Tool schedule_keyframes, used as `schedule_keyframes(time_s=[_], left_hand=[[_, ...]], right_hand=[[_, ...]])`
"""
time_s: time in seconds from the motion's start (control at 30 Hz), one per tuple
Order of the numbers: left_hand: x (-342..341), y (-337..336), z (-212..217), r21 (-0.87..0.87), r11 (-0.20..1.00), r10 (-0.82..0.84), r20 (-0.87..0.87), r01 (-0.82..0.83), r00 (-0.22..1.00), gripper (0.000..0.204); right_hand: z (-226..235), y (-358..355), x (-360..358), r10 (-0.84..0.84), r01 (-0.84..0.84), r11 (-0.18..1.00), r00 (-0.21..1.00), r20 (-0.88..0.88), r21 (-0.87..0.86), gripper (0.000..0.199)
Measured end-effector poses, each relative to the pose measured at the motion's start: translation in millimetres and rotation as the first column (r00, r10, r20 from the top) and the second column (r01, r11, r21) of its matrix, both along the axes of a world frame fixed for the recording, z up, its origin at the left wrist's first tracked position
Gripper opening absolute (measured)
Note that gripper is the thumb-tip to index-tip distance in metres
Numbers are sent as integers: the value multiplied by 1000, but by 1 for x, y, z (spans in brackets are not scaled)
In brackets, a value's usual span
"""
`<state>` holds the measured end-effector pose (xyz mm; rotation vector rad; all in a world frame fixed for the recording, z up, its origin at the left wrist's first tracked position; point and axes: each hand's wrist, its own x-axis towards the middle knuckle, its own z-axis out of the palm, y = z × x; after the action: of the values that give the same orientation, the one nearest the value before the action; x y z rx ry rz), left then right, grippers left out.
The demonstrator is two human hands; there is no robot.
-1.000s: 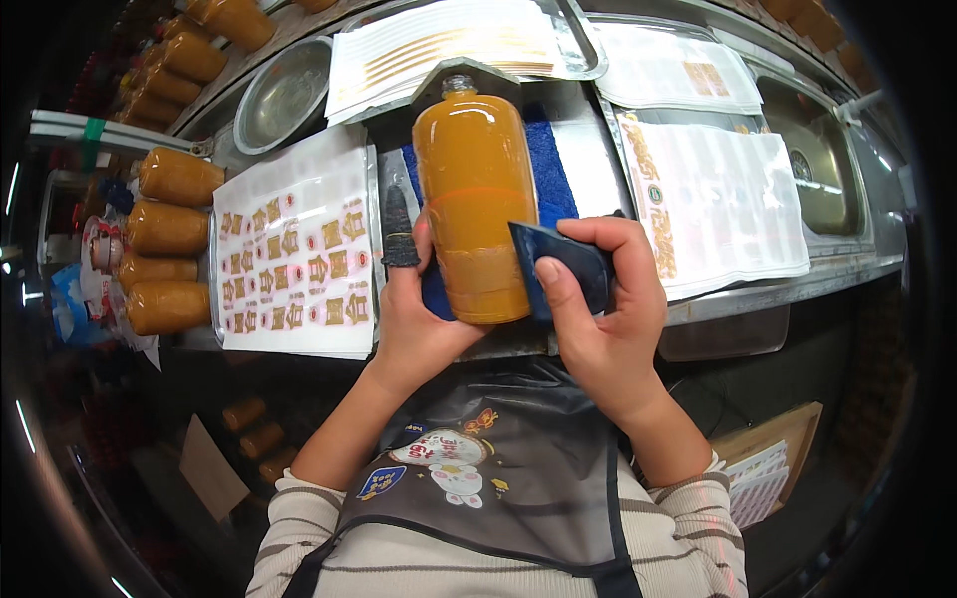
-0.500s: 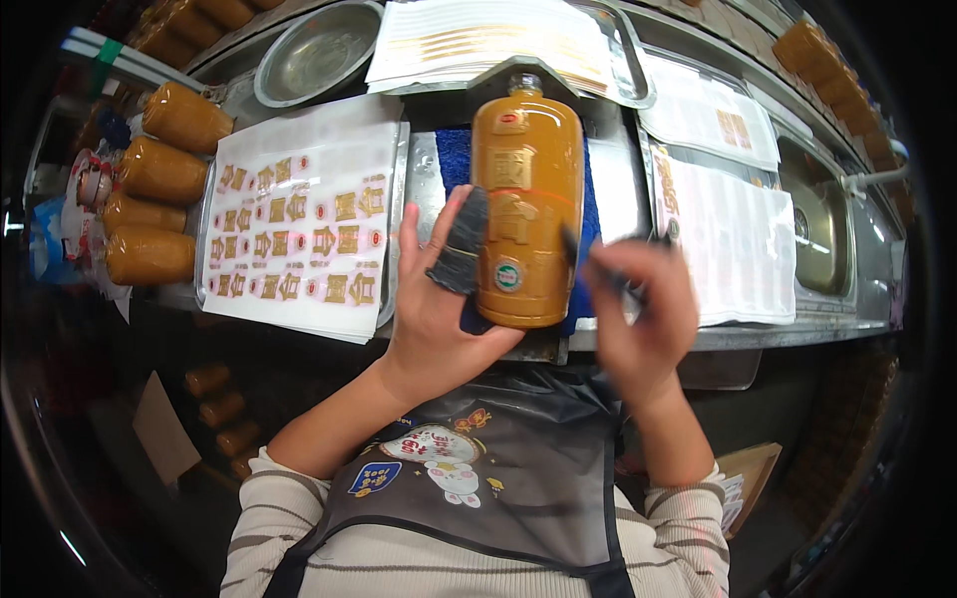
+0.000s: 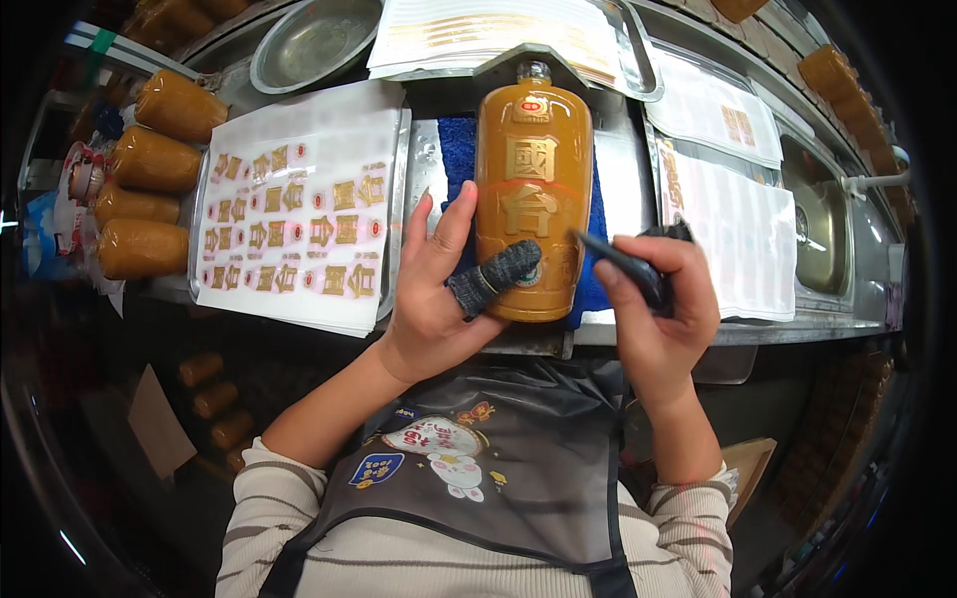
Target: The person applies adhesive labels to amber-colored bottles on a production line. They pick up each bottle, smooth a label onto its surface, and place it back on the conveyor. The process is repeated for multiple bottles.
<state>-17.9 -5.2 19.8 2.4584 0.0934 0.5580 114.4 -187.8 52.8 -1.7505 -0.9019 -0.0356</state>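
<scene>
On the steel counter [image 3: 638,329] in front of me, a brown bottle [image 3: 531,189] lies flat on a blue towel [image 3: 459,159], neck pointing away from me. My left hand [image 3: 439,289] rests against its left side, palm down, forearm coming up from the lower left. The fingers are spread and lie along the bottle's edge, while my thumb, in a grey knit cot [image 3: 495,276], presses across the lower front of the bottle near the small round label. My right hand [image 3: 658,299] hovers just right of the bottle's base, wrist bent, fingers curled tight around a dark scraper [image 3: 623,264] whose tip points at the bottle; whether it touches, I cannot tell. To the left lies a sheet of gold stickers [image 3: 299,214], with more brown bottles [image 3: 150,189] beyond it. A steel bowl [image 3: 314,40] sits at the top.
</scene>
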Motion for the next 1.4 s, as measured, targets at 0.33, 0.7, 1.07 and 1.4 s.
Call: schedule_keyframes(time_s=[0.33, 0.7, 1.07, 1.4], left_hand=[[11, -14, 25, -37, 999, 14, 53, -12, 998, 64], [29, -22, 40, 13, 997, -79, 12, 79, 997, 73], [9, -10, 13, -184, 980, 43, -149, -71, 988, 96], [12, -15, 25, -125, 991, 44, -41, -49, 998, 85]], right_hand=[[-8, -18, -27, 53, -54, 999, 986, 155, 4, 39], [-2, -22, -30, 16, -16, 1000, 985, 173, 1, 42], [-7, -26, -26, 37, 134, 981, 579, -814, 139, 22], [-20, -18, -58, -7, -9, 999, 941, -337, -46, 29]])
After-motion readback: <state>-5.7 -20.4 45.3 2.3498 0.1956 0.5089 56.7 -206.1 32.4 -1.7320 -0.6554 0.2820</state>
